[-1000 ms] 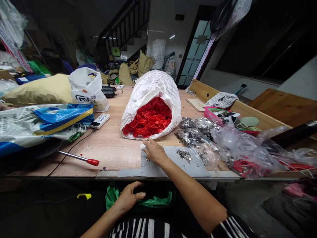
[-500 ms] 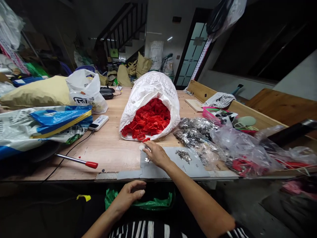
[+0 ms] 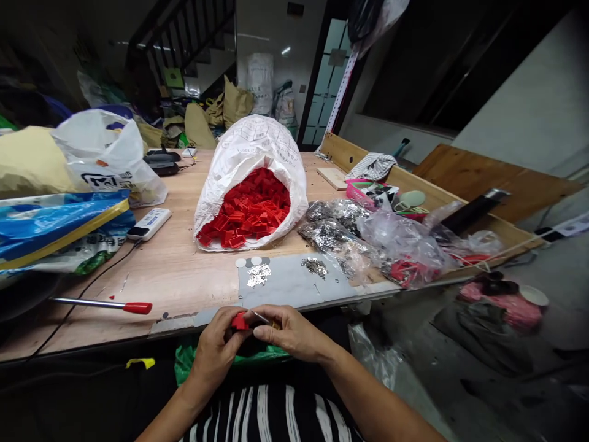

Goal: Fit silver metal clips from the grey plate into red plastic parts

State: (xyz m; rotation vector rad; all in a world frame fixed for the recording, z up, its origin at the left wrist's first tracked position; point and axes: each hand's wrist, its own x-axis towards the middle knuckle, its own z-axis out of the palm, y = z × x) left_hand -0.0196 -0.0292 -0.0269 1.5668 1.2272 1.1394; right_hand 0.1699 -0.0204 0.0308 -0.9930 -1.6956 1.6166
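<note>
My left hand pinches a small red plastic piece just in front of the table edge. Close beside it, my right hand is closed around a small tool with a thin metal shaft and a yellowish handle, its shaft directed at the red piece. The fingers hide part of both. Beyond the hands, a white woven sack lies with its mouth towards me, full of red plastic pieces. Small flat silver metal parts and a darker heap of metal parts lie on a grey mat.
Clear bags of metal parts and a pink basket sit to the right. A red-handled metal rod, a white power strip and filled bags are at left. A green bag hangs below the table edge.
My right hand has drawn back from the sack's mouth to the table edge beside my left hand. The left hand, open before, now grips a red piece. The view has swung right.
</note>
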